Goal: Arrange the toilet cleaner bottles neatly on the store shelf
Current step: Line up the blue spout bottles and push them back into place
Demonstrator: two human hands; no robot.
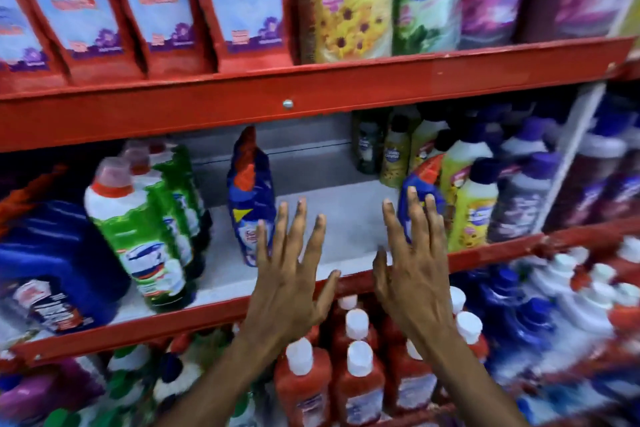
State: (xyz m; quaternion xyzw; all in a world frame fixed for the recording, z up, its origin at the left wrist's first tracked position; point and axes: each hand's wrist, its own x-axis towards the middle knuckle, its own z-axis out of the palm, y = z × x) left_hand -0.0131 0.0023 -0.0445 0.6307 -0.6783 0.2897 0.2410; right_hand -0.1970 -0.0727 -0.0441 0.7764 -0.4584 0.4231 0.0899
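Red metal shelving (pixel 311 94) fills the view in three tiers, painted rails with a round bolt head on the upper rail. The middle board (pixel 346 218) is pale, matte, and bare at centre. Whole frame is motion-blurred; label print unreadable.

Top tier: tall soft refill pouches (pixel 239 0), red-edged with pale blue panels, then yellow, green and pink ones; tops cut off by the frame.

Middle tier, left: dark blue jug (pixel 52 253), partly cropped; beside it green bottles (pixel 145 229) with red collars and clear caps. Right: yellow and purple bottles (pixel 485 198) packed close, rear ones hidden in shadow.

Two blue toilet cleaner bottles with angled red necks stand on the middle board, well apart: left bottle (pixel 251 191) upright, right bottle (pixel 420 191) at the edge of the yellow group, lower body hidden by fingers.

Bottom tier: red bottles (pixel 360 374) with white caps, blue ones to the right, smeared.

Left hand (pixel 291 274) is flat with fingers spread, empty, overlapping the left bottle's base; contact unclear. Right hand (pixel 412 263) is spread, fingertips lying against the right bottle, not closed round it.
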